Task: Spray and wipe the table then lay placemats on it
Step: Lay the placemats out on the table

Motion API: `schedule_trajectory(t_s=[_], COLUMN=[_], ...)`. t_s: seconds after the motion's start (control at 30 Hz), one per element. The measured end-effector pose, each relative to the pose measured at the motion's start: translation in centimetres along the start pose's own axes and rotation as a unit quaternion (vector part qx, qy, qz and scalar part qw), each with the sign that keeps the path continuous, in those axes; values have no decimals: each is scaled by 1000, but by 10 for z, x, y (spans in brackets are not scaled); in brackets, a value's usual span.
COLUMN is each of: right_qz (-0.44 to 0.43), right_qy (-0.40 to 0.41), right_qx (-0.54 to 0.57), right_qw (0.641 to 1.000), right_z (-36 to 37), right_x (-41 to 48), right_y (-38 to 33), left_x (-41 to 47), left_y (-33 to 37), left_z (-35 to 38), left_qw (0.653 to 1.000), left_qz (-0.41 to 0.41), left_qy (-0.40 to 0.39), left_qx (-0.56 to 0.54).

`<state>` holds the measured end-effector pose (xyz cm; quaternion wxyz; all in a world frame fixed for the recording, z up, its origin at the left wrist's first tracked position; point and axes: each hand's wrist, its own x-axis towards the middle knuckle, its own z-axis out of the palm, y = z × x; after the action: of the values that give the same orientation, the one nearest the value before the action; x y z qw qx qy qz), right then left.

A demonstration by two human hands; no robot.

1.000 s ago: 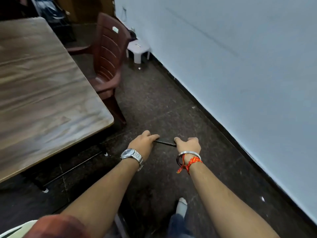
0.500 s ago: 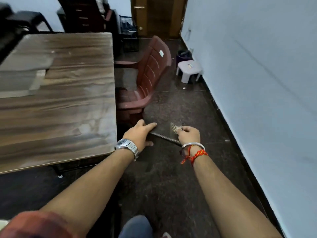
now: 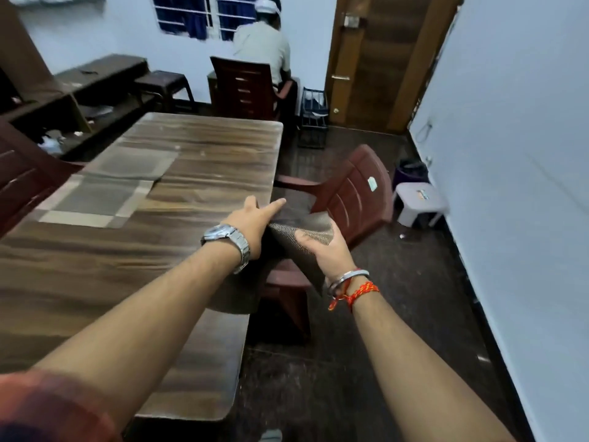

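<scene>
a long wooden table fills the left and centre of the frame, two placemats already laid at its upper left. at centre, a woven placemat bows over the table's right edge, thin, light and floppy by the look of it. the right hand pinches its near edge; the left hand, fingers loosely spread, rests on its other side. opposite edges look the safest hold.
</scene>
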<state>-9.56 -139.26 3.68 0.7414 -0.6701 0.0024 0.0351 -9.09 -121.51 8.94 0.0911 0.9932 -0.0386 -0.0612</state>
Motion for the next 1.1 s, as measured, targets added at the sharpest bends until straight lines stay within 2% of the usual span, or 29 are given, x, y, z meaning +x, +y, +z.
schedule_trajectory(t_s=[0.1, 0.17, 0.2, 0.23, 0.3, 0.33, 0.4, 0.5, 0.6, 0.67, 0.77, 0.83, 0.87, 0.93, 1.1], right_qz=[60, 111, 125, 134, 147, 155, 178, 189, 209, 223, 229, 220, 208, 178, 75], right_qy=[-20, -36, -43, -44, -54, -61, -85, -97, -106, -109, -102, -102, -107, -112, -91], right_qx=[115, 174, 198, 205, 195, 189, 187, 199, 213, 230, 251, 221, 194, 140, 60], right_qw=[991, 978, 971, 969, 968, 968, 962, 957, 949, 941, 935, 945, 953, 968, 991], right_z=[19, 24, 23, 23, 21, 20, 15, 7, 6, 6, 9, 13, 15, 17, 35], right_x=[50, 77, 94, 110, 140, 150, 173, 205, 235, 253, 279, 297, 307, 324, 351], right_y=[-10, -8, -4, -4, -2, -1, 1, 4, 5, 8, 12, 19, 23, 31, 41], left_x=[37, 54, 65, 73, 86, 91, 108, 134, 145, 152, 177, 196, 206, 226, 271], left_y=[-18, -30, -39, -48, -63, -68, -71, -75, -76, -82, -94, -107, -116, -131, -177], left_z=[2, 12, 17, 21, 31, 35, 42, 44, 31, 30, 28, 27, 26, 21, -5], left_qw=[998, 988, 977, 958, 883, 848, 809, 756, 715, 687, 635, 607, 603, 633, 735], left_qz=[-37, -107, -167, -238, -370, -391, -391, -383, -405, -416, -388, -384, -375, -344, -259], left_qy=[34, 54, 53, 46, 22, 10, -28, -128, -172, -114, 40, 178, 241, 299, 327], left_qx=[-50, -98, -119, -155, -290, -358, -437, -515, -544, -584, -667, -673, -661, -625, -535])
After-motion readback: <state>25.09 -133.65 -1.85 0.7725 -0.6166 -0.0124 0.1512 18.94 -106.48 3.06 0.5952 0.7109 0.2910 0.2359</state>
